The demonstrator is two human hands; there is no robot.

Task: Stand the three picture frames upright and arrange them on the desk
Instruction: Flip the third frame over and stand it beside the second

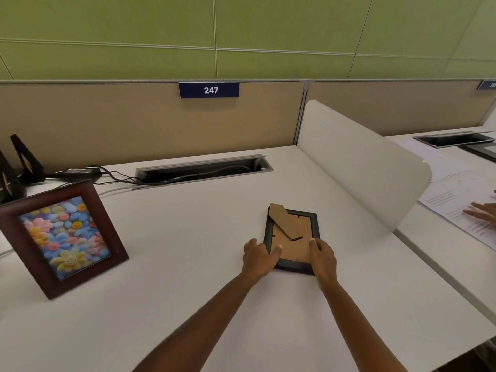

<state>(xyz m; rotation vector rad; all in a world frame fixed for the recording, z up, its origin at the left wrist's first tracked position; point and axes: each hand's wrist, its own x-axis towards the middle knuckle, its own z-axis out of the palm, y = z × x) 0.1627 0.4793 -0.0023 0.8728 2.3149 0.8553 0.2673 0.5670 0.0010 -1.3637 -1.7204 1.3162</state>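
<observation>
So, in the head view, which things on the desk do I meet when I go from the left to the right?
Black stands → brown frame with flower picture → cable tray → left hand → black frame lying face down → right hand → white divider → papers.

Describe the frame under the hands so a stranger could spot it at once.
Start at the white divider on the desk's right side; just left of it a small black frame lies face down. Unlike the upright brown frame with its flower picture, it shows a cardboard back and stand, with both hands on its near end.
</observation>
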